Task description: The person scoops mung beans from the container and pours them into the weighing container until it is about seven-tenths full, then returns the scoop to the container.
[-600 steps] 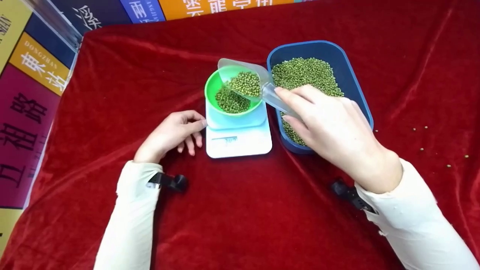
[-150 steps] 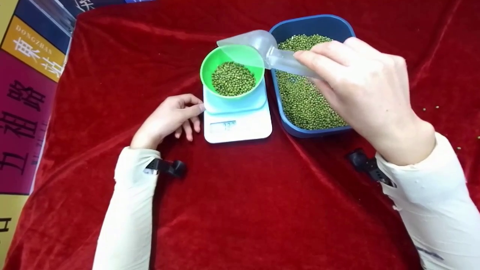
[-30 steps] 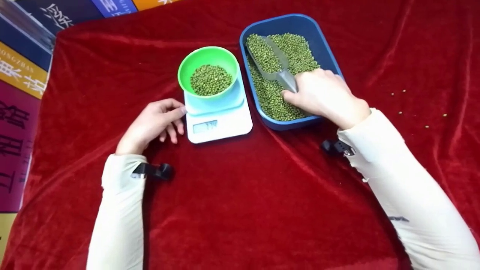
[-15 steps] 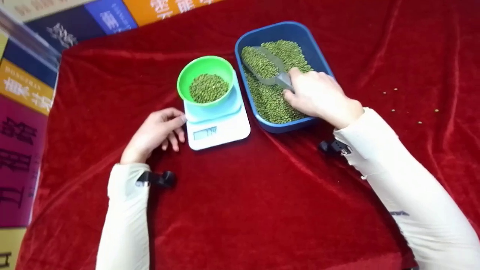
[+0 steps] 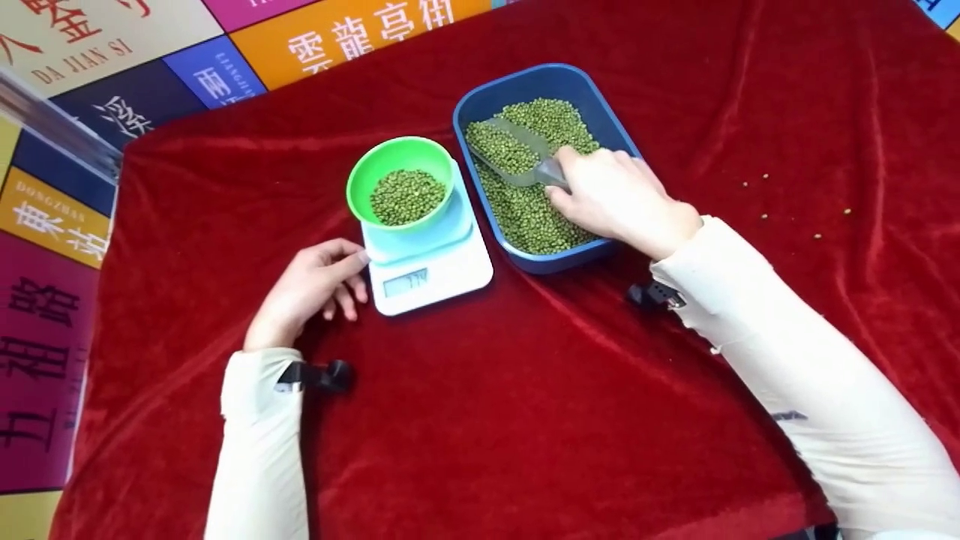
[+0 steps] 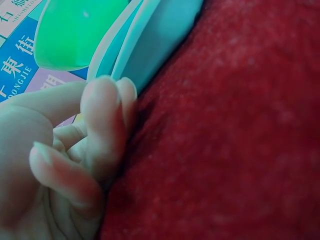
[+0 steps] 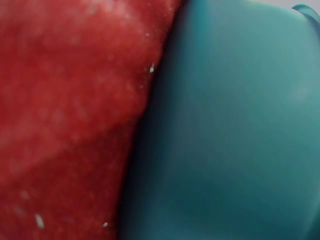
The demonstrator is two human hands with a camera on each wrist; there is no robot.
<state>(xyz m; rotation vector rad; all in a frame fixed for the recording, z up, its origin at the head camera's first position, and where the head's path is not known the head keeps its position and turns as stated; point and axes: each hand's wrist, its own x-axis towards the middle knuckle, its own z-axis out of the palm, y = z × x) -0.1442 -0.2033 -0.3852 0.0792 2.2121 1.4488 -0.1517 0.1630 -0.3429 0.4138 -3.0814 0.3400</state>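
In the head view my right hand (image 5: pixel 619 196) grips the handle of a clear scoop (image 5: pixel 550 173). The scoop lies in a blue tub (image 5: pixel 536 262) of green mung beans (image 5: pixel 536 217), its bowl filled with beans. A green bowl (image 5: pixel 361 184) holding a smaller heap of beans (image 5: pixel 407 196) sits on a white kitchen scale (image 5: pixel 457 281), whose display seems to read 774; any decimal point is too small to tell. My left hand (image 5: pixel 304 289) rests beside the scale, fingers loosely bent, fingertips touching its left edge. The left wrist view shows those fingertips (image 6: pixel 102 100) against the scale's side (image 6: pixel 160 40).
Red velvet cloth (image 5: pixel 480 420) covers the table. Several stray beans (image 5: pixel 817 236) lie on it right of the tub. Panels with printed characters (image 5: pixel 360 37) border the back and left. Only the tub's outer wall (image 7: pixel 235 125) and cloth fill the right wrist view, without the hand.
Earlier the scoop was tipped over the green bowl; the bowl's heap grew. My right hand then brought the scoop into the tub, where it holds beans. Lately just the head view shifts; the left hand stays.
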